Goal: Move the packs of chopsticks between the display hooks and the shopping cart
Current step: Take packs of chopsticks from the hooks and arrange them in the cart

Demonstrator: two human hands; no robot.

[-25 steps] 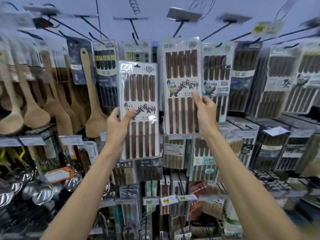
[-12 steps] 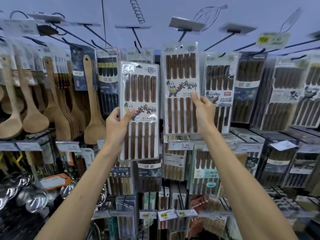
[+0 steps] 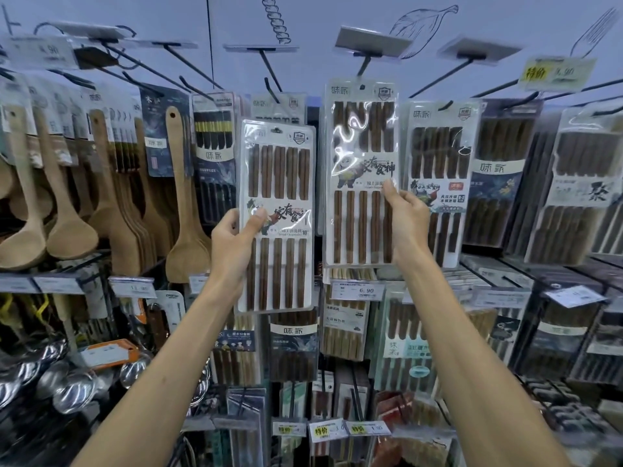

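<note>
I hold two clear packs of dark wooden chopsticks up in front of the display wall. My left hand (image 3: 236,244) grips the left pack (image 3: 278,183) at its left edge, thumb on the front label. That pack hangs free of any hook. My right hand (image 3: 406,224) pinches the right pack (image 3: 362,146) at its right edge. The right pack's top hole sits just under a black display hook (image 3: 365,64); whether it hangs on the hook I cannot tell. No shopping cart is in view.
More chopstick packs (image 3: 438,170) hang on hooks right and below. Wooden spatulas and spoons (image 3: 183,203) hang at the left, metal ladles (image 3: 74,389) at lower left. Price tags (image 3: 357,291) line the shelf rails. Several bare hooks (image 3: 269,75) jut out above.
Both packs sit slightly higher against the display. The right pack's top has come up close to the hook. Both hands keep their hold.
</note>
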